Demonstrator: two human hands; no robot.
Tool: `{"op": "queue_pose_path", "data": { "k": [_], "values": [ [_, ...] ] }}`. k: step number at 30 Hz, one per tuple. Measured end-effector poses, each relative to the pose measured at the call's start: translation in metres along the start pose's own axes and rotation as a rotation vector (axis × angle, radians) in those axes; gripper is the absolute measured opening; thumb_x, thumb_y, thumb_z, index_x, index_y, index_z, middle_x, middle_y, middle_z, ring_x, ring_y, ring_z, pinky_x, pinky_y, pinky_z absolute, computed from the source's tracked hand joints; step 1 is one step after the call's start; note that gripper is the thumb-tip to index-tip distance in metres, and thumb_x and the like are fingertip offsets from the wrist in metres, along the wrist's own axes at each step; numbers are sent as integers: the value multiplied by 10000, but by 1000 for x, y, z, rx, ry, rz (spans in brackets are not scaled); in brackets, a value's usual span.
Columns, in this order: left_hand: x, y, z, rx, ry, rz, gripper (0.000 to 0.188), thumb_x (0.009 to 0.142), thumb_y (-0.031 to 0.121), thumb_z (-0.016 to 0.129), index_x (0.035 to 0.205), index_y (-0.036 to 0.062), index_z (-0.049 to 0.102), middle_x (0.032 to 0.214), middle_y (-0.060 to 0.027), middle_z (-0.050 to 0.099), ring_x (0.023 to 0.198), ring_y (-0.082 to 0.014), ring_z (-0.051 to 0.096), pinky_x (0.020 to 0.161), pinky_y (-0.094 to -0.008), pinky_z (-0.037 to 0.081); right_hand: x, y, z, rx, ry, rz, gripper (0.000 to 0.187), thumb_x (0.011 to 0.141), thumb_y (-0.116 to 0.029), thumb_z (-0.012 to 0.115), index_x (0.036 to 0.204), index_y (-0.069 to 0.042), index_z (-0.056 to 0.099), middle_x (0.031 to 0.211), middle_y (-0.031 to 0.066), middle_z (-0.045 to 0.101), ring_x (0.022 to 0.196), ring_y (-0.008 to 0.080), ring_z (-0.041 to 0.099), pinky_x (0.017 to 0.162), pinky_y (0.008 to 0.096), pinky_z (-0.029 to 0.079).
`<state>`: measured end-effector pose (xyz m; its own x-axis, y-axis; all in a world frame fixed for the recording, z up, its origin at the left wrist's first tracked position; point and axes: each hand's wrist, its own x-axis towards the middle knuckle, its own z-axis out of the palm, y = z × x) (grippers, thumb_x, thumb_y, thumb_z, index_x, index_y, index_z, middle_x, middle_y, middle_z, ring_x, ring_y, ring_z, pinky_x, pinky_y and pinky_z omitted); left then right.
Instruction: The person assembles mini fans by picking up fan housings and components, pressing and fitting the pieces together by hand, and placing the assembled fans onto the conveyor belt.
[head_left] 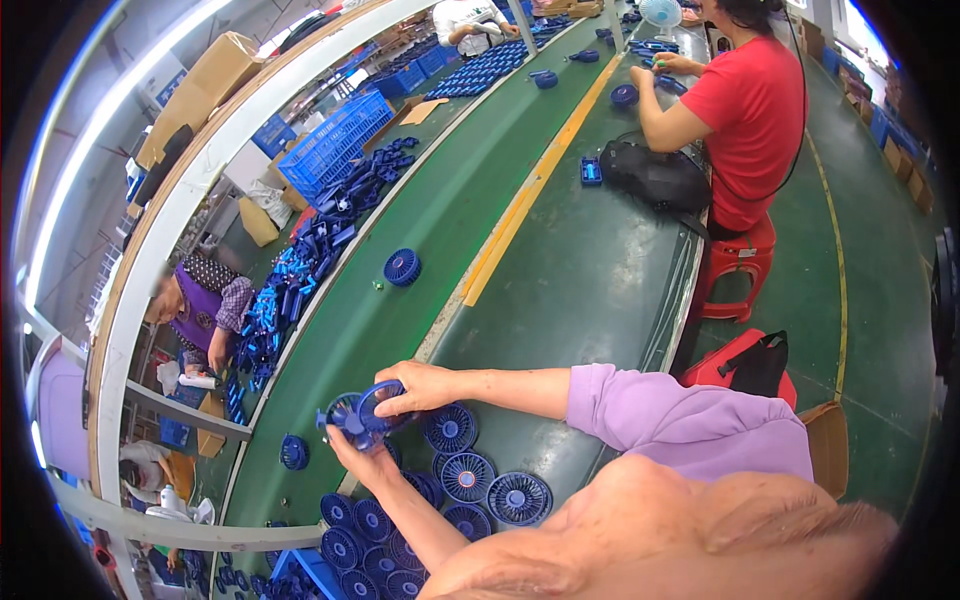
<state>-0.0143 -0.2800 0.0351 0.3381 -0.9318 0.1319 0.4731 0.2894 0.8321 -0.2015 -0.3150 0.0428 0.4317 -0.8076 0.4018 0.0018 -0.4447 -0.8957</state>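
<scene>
Above the bench edge, my left hand (366,458) grips a dark blue fan body (345,412) from below, its blades showing. My right hand (418,388) is closed on a round blue fan cover (380,398), tilted against the fan body's right side. Where the two parts meet is partly hidden by my fingers. Just right of my hands, several round blue grilles lie on the bench, among them a grille with a pale centre (467,477) and another grille (518,498). More grilles (342,548) are heaped below my left forearm.
A green conveyor belt (340,330) runs along the left, carrying a blue fan head (402,267) and another fan part (294,452). Blue parts (290,290) pile beyond it. A co-worker in red (755,120) sits farther up the bench; a black bag (650,172) lies nearby.
</scene>
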Motion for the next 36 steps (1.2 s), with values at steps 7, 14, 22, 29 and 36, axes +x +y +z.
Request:
{"op": "queue_pose_path", "data": {
  "k": [7,14,22,29,36],
  "values": [
    [-54,-2,-4,-163,-72,-149,451,1004,340,463,1374,82,447,1329,-111,528,1198,-260,539,987,-443,474,-10,-18,19,54,65,-117,457,761,-280,775,1090,-25,588,891,124,671,830,231,649,752,357,511],
    [-60,3,-8,-376,-119,-320,485,1007,404,435,1381,95,441,1353,-118,512,1215,-263,530,955,-450,500,-17,-11,37,-390,48,-450,545,789,-264,695,1285,-100,541,1294,152,476,1196,353,461,984,443,430],
    [-74,12,4,-133,81,-171,507,997,432,455,1337,57,463,1286,-89,527,1193,-219,518,982,-377,455,-21,0,56,-209,-196,-421,969,757,-605,675,1475,-82,287,1458,237,308,1342,418,326,1103,502,290],
    [-93,15,41,360,207,264,424,1021,299,417,1319,-3,408,1295,-152,470,1172,-257,515,996,-395,438,-28,-5,70,346,-279,-219,771,977,-588,356,1480,-22,212,1442,212,366,1353,302,366,1094,370,308],
    [-81,3,15,81,223,76,479,1007,362,412,1304,-13,422,1289,-140,498,1183,-249,521,999,-392,436,-32,-9,69,-43,-118,-364,983,840,-716,492,1472,-12,225,1412,243,371,1348,383,348,1100,453,304]
  ]
}}
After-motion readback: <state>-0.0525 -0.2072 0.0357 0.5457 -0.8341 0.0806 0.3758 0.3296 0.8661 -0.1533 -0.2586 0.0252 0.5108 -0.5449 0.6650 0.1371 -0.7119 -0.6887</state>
